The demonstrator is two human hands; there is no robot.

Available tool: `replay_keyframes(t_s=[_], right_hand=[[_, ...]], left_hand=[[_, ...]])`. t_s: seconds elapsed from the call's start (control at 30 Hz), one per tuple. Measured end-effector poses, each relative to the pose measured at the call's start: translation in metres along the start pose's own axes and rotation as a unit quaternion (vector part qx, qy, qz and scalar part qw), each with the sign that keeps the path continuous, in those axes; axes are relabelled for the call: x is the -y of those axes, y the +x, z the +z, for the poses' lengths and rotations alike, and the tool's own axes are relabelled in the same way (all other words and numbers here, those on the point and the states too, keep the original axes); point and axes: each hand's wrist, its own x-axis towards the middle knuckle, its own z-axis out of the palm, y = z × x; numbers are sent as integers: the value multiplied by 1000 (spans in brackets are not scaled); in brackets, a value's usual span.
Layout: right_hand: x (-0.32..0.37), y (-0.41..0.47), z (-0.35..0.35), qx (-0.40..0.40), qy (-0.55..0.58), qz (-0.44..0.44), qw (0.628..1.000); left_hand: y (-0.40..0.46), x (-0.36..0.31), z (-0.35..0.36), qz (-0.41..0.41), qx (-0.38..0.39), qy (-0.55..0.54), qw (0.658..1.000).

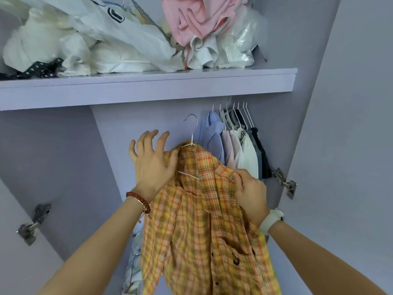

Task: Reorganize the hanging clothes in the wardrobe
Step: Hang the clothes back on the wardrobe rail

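The right hand (251,194) pinches the plaid shirt (204,220) on its hanger (191,133); the left hand (153,160), fingers spread, touches the shirt's collar.

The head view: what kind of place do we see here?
Most likely the inside of a home wardrobe: shirts on hangers hang in a row, a shelf above bears piled clothes, and door hinges show at the sides.
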Motion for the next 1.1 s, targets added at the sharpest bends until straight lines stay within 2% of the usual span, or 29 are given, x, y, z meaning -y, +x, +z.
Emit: replay_keyframes(t_s=[0.1,0.23,0.37,0.47,0.67,0.77,0.87,0.97,1.03,1.1], right_hand=[[12,29,19,-27,37,53,998],[31,72,50,-52,76,121,988],[40,109,82,-71,53,153,984],[36,127,104,-81,11,188,979],[23,137,141,49,-30,230,972],[18,139,141,87,1,240,967],[18,133,133,91,58,226,968],[21,113,117,63,79,158,982],[22,90,99,35,66,106,992],[15,60,78,11,18,79,997]], left_hand=[[31,-1,7,56,-45,18,997],[70,2,20,77,-61,45,994],[93,16,33,76,-54,60,994],[97,27,43,103,-79,83,988],[98,36,55,129,-132,94,978],[98,35,56,132,-139,92,977],[97,35,54,139,-149,77,976],[80,35,60,126,-131,23,983],[57,33,70,109,-96,-13,989],[28,25,83,98,-26,-41,994]])
